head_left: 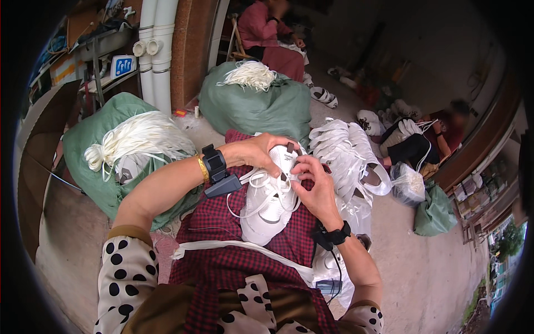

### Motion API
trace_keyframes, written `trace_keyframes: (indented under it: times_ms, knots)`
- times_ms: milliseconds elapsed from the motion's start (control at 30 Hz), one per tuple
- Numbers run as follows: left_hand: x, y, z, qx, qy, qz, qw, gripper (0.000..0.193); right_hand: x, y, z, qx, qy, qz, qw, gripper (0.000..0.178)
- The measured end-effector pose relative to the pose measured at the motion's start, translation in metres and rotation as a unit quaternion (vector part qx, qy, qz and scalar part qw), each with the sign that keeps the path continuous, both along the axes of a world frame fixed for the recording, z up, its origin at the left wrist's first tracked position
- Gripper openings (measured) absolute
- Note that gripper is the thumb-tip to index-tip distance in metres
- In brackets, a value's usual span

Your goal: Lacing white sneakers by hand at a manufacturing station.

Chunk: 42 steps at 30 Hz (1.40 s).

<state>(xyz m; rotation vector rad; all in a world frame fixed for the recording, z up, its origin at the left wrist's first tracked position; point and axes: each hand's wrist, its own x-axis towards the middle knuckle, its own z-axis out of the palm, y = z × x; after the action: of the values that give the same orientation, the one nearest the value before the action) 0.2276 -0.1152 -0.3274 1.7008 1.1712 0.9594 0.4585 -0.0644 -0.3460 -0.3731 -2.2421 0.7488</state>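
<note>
A white sneaker (259, 220) lies in my lap on a red-and-black checked apron (217, 220), its toe toward me and its tongue away. My left hand (257, 153) grips the shoe near its collar, the thumb resting along the tongue. At the eyelets on the other side, my right hand (315, 183) has thumb and fingers bent together in a pinch, apparently on the white shoelace (269, 192). Loose loops of the lace cross the front of the shoe. Exactly what lies between the right fingertips is partly hidden.
Bundled white laces (139, 136) lie on a green sack (83, 142) at left; more laces (247, 75) top another green sack (222, 106) ahead. Stacked white shoes (334, 145) stand at right. Two people (261, 28) (450, 131) sit farther off, one handling laces.
</note>
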Motion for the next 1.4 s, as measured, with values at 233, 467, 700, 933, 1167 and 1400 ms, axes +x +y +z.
trace_keyframes:
  times_ms: [233,467,700,933,1167,1400]
  knots:
    - [-0.005,0.003,-0.004,0.009,-0.007,-0.025,1.0,0.089,-0.008,0.007,0.015,0.019,-0.054,0.018,0.998,0.046]
    - [-0.009,-0.003,-0.003,0.017,0.019,-0.029,0.999,0.083,0.075,0.082,0.024,0.072,-0.034,-0.162,0.984,0.022]
    - [-0.01,-0.006,-0.003,0.038,-0.012,-0.018,0.999,0.082,0.241,0.187,-0.05,0.059,-0.05,-0.374,0.924,0.01]
    - [-0.015,-0.045,-0.012,0.202,0.025,0.2,0.958,0.02,0.193,0.174,-0.091,0.087,-0.119,-0.276,0.95,0.026]
    - [0.006,-0.086,-0.025,0.256,0.236,0.219,0.912,0.01,0.05,0.051,0.004,0.094,-0.036,-0.12,0.988,0.024]
    - [0.016,-0.067,-0.029,0.266,0.205,0.162,0.928,0.018,0.019,0.028,0.003,0.162,-0.108,-0.056,0.979,0.04]
